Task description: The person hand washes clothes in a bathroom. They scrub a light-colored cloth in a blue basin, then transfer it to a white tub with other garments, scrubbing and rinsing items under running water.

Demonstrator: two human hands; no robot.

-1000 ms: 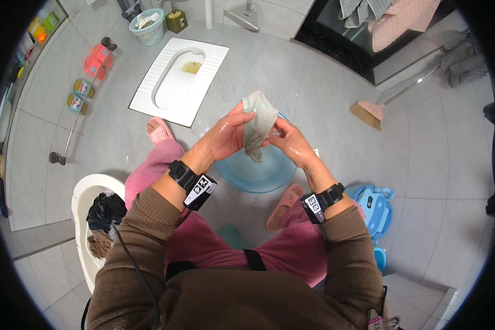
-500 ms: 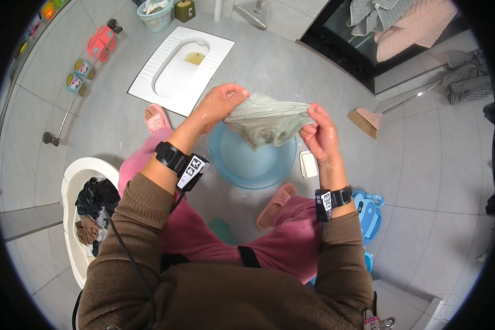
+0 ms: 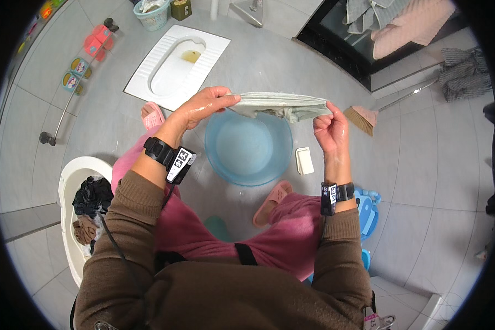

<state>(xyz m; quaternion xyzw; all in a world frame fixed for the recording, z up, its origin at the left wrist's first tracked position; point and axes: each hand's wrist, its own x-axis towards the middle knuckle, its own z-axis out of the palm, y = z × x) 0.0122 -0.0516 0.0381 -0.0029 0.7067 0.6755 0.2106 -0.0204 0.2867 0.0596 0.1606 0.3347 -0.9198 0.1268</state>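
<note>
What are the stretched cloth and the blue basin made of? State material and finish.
Cloth: likely thin woven or knit fabric, pale grey-green, matte; it sags and folds between the left hand and right hand. Basin: probably plastic, translucent blue, smooth and glossy.

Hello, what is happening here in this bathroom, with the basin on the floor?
A person sits over a blue basin of water on the tiled floor. The left hand and the right hand each pinch one end of a wet pale green cloth, stretched flat between them above the basin. A white bar of soap lies right of the basin, and a white tub with dark clothes stands at the person's left.
</note>
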